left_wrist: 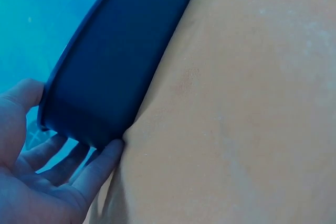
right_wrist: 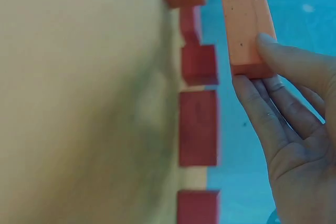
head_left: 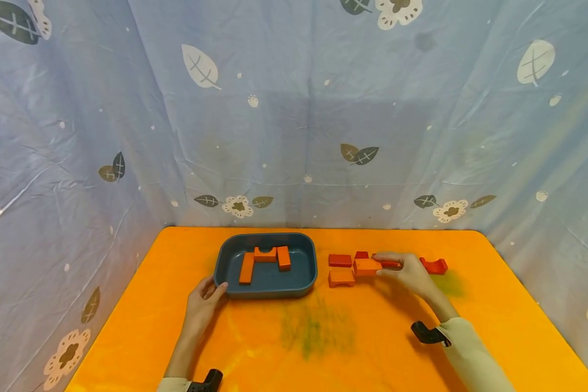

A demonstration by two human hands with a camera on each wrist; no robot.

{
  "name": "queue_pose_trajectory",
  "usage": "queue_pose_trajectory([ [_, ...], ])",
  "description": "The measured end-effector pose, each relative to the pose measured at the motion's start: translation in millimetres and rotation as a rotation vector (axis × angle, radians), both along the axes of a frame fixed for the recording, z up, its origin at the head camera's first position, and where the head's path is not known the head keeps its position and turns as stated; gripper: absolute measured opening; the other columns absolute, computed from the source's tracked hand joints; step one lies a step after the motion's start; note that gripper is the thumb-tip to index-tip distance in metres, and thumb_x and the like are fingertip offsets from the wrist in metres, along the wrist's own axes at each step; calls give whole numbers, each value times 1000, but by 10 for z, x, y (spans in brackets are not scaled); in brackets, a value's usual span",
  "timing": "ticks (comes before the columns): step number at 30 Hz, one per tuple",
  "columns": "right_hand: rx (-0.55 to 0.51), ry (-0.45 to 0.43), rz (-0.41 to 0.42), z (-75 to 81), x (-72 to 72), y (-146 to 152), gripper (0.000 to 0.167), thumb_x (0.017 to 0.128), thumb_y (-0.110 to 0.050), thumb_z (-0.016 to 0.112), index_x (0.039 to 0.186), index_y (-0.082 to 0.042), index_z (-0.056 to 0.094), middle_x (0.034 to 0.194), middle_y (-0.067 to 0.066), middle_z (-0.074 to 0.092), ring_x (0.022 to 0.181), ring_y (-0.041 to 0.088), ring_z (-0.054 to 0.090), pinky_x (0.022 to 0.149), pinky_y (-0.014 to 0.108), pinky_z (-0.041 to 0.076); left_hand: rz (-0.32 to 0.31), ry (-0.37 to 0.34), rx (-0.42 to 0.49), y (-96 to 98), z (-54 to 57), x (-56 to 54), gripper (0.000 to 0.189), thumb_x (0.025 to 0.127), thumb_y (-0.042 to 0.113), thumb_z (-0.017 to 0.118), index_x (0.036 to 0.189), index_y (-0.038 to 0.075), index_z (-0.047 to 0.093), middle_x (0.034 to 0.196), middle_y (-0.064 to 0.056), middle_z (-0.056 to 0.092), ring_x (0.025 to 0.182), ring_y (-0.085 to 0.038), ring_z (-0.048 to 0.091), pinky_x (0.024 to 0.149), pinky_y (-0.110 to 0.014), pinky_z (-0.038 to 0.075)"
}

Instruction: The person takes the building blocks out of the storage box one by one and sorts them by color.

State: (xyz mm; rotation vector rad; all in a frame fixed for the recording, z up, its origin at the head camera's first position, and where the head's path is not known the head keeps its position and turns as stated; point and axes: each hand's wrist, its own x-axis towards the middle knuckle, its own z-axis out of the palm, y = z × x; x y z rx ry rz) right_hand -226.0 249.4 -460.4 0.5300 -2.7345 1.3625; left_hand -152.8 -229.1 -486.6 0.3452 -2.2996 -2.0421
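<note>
At the near-left corner of a dark blue tray, my left hand holds the wall, thumb at the rim and fingers against the outside. In the left wrist view that hand grips the tray's end wall. My right hand pinches an orange rectangular block above the table, right of the tray. The right wrist view shows the block between thumb and fingers. Inside the tray lie a long orange block, an orange arch block and a shorter orange block.
Between tray and right hand are a red block and an orange arch block. A small red block sits behind the held one. Farther right lies a red curved block. A patterned curtain borders the yellow table.
</note>
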Motion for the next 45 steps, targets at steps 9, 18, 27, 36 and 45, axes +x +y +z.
queue_pose_trajectory([
  [9, 29, -1, 11, -259, 21, 133, 35, 80, -9, 81, 113, -2, 73, 113, 13, 71, 105, 29, 66, 88, 24, 56, 2, 1, 25, 4, -5, 16, 59, 98, 22, 62, 147, 1, 37, 145, -22, 42, 127, -33, 48, 97, -34, 52],
  [18, 92, 99, 37, -346, -2, 132, 36, 77, -7, 83, 111, -3, 73, 109, 10, 72, 101, 30, 66, 87, 33, 58, 2, 6, 35, 7, 11, 12, 58, 98, 21, 62, 147, 1, 37, 143, -23, 44, 126, -33, 49, 96, -33, 53],
  [27, 147, 125, -16, -23, -55, 15, 32, 80, -10, 81, 108, 2, 73, 103, 14, 73, 93, 30, 68, 81, 45, 58, -6, 7, 21, -21, 24, -11, 62, 97, 25, 64, 147, 0, 37, 145, -23, 43, 127, -35, 48, 96, -35, 53],
  [36, 94, 142, -105, 349, -94, -545, 24, 84, -8, 77, 104, 6, 74, 99, 20, 72, 82, 30, 71, 69, 39, 61, -10, -3, -4, -20, -11, -5, 64, 97, 25, 64, 148, -1, 35, 149, -22, 38, 129, -35, 46, 97, -34, 53],
  [45, 80, 140, -130, 493, -101, -1303, 26, 83, -12, 79, 103, 2, 75, 94, 15, 74, 82, 26, 70, 69, 34, 60, 2, -8, -27, -11, -8, 9, 66, 95, 31, 65, 147, 1, 37, 148, -21, 39, 127, -34, 47, 98, -35, 52],
])
